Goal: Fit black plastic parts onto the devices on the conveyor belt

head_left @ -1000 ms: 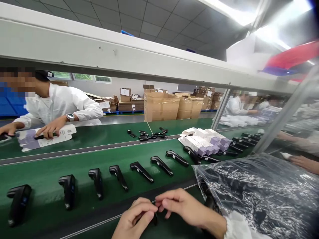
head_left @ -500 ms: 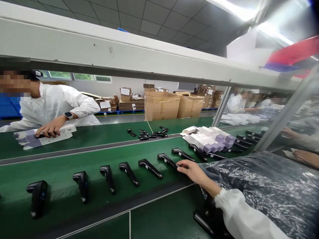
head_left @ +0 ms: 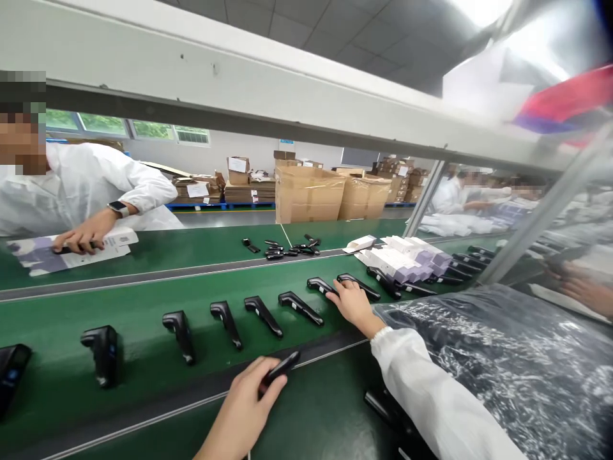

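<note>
At the lower middle, my left hand (head_left: 249,402) is closed around a slim black device (head_left: 282,370), held between thumb and fingers above the belt's near edge. My fingers hide part of it. Farther right, my right hand (head_left: 353,305) reaches over the belt, its fingers closed on the handle end of a black L-shaped device (head_left: 317,284) in the row. That device lies on the green belt (head_left: 143,287). More of the same kind lie to its left, such as one black L-shaped device (head_left: 179,335), spaced apart.
White and lilac boxes (head_left: 407,259) are piled on the belt at right. Clear plastic wrap (head_left: 502,358) covers something near my right arm. Black parts (head_left: 292,248) lie on the far belt. Opposite, a co-worker's hand (head_left: 86,236) rests on flat cartons. A metal beam (head_left: 287,96) crosses above.
My left hand has come into view from below with a black device in it. The right hand now lies slightly higher in view, over the row. The co-worker's hand has shifted left.
</note>
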Demonstrator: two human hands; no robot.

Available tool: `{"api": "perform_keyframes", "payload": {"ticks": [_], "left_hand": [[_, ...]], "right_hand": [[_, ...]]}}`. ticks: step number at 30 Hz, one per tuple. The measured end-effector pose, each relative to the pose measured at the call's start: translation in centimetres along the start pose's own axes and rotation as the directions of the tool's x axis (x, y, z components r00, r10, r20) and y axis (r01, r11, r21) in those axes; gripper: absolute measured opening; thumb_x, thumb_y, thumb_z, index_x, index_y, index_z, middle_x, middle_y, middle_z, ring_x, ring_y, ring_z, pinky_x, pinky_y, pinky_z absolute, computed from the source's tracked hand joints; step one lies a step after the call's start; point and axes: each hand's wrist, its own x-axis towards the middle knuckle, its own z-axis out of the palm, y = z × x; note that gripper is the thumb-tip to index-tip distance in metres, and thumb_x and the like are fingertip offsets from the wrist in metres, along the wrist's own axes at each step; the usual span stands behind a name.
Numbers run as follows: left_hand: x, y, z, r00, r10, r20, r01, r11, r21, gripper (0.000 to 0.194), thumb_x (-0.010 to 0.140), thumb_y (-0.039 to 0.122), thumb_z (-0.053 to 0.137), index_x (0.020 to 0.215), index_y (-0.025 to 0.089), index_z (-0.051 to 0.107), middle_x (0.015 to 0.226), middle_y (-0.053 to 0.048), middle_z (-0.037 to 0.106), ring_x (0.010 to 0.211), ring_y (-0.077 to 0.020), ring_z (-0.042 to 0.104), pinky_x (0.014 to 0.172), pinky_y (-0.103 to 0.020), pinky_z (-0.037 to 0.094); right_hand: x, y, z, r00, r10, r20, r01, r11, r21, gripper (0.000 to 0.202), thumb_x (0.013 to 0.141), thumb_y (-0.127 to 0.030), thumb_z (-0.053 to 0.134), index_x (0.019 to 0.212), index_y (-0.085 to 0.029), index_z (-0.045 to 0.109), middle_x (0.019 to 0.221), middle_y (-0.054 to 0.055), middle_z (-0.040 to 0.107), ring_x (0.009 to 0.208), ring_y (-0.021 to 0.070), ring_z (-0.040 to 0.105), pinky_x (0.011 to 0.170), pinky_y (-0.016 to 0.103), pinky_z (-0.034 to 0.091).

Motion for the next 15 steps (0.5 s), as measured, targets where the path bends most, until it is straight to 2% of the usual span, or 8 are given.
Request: {"api": "perform_keyframes", "payload": {"ticks": [2, 5, 7, 9, 10, 12, 13, 15], "left_hand": [[3.5, 2.3, 1.1, 0.998, 0.059, -0.003, -0.059, 0.998, -0.026, 0.019, 0.088, 0.038, 0.052, 0.088, 0.023, 0.065, 0.087, -0.002, 0.065, 0.075, -0.0187, 0.062, 0.070, -0.026, 0.047], [7.0, 4.4, 3.3, 0.995, 0.087, -0.048, -0.090, 0.994, -0.064, 0.018, 0.086, 0.037, 0.054, 0.079, 0.021, 0.059, 0.075, -0.001, 0.060, 0.069, -0.0187, 0.058, 0.066, -0.028, 0.045], [7.8, 4.6, 5.2, 0.989, 0.075, -0.125, -0.094, 0.984, -0.149, 0.019, 0.088, 0.039, 0.053, 0.089, 0.020, 0.056, 0.081, -0.003, 0.061, 0.072, -0.0186, 0.058, 0.068, -0.030, 0.047], [7.5, 4.5, 7.2, 0.968, 0.095, -0.233, -0.137, 0.976, -0.171, 0.026, 0.086, 0.033, 0.056, 0.107, 0.019, 0.052, 0.102, -0.008, 0.061, 0.088, -0.0200, 0.060, 0.080, -0.032, 0.049], [7.2, 4.3, 8.2, 0.962, 0.150, -0.228, -0.180, 0.976, -0.119, 0.031, 0.084, 0.029, 0.058, 0.113, 0.019, 0.050, 0.111, -0.010, 0.059, 0.098, -0.0213, 0.059, 0.088, -0.034, 0.048], [6.6, 4.1, 10.0, 0.938, 0.346, -0.016, -0.346, 0.938, 0.000, 0.041, 0.081, 0.028, 0.065, 0.119, 0.022, 0.051, 0.123, -0.009, 0.057, 0.112, -0.0239, 0.055, 0.097, -0.036, 0.045], [6.5, 4.1, 10.9, 0.877, 0.464, 0.122, -0.472, 0.880, 0.046, 0.044, 0.081, 0.031, 0.067, 0.121, 0.024, 0.051, 0.130, -0.008, 0.056, 0.120, -0.0253, 0.052, 0.103, -0.038, 0.042], [6.5, 3.9, 12.4, 0.710, 0.628, 0.319, -0.687, 0.717, 0.119, 0.037, 0.087, 0.033, 0.063, 0.123, 0.027, 0.053, 0.136, -0.005, 0.056, 0.128, -0.0250, 0.047, 0.110, -0.039, 0.035]], "right_hand": [[-1.5, -1.1, -2.4, 0.985, -0.164, 0.052, 0.151, 0.970, 0.192, 0.056, 0.095, -0.045, 0.051, 0.145, -0.021, 0.043, 0.140, 0.015, 0.051, 0.126, 0.0268, 0.048, 0.101, 0.038, 0.042], [-4.0, -2.2, -5.1, 0.876, -0.439, 0.202, 0.292, 0.814, 0.501, 0.064, 0.089, -0.048, 0.060, 0.146, -0.028, 0.040, 0.125, 0.005, 0.062, 0.108, 0.0201, 0.059, 0.092, 0.030, 0.046], [-4.7, -2.3, -5.6, 0.860, -0.444, 0.250, 0.267, 0.810, 0.522, 0.050, 0.087, -0.043, 0.061, 0.134, -0.026, 0.056, 0.105, 0.003, 0.069, 0.093, 0.0185, 0.062, 0.085, 0.028, 0.047], [-4.5, -1.6, -4.9, 0.899, -0.365, 0.241, 0.210, 0.844, 0.494, 0.031, 0.087, -0.036, 0.059, 0.114, -0.022, 0.068, 0.091, 0.001, 0.069, 0.083, 0.0178, 0.061, 0.079, 0.027, 0.046], [-4.1, -1.2, -4.2, 0.921, -0.317, 0.227, 0.172, 0.853, 0.494, 0.026, 0.086, -0.033, 0.059, 0.106, -0.021, 0.069, 0.087, 0.001, 0.069, 0.080, 0.0175, 0.061, 0.076, 0.027, 0.045], [-3.1, -0.1, -2.4, 0.956, -0.220, 0.195, 0.098, 0.863, 0.495, 0.021, 0.084, -0.029, 0.059, 0.100, -0.020, 0.067, 0.088, 0.001, 0.068, 0.078, 0.0170, 0.060, 0.074, 0.027, 0.046], [-2.7, 0.4, -1.4, 0.966, -0.189, 0.176, 0.082, 0.871, 0.484, 0.020, 0.082, -0.027, 0.060, 0.100, -0.020, 0.066, 0.092, 0.002, 0.067, 0.079, 0.0172, 0.061, 0.076, 0.027, 0.046], [-2.1, 1.1, 0.5, 0.974, -0.178, 0.141, 0.100, 0.894, 0.436, 0.025, 0.081, -0.022, 0.059, 0.105, -0.021, 0.064, 0.106, 0.004, 0.066, 0.091, 0.0188, 0.062, 0.086, 0.030, 0.047]]}}
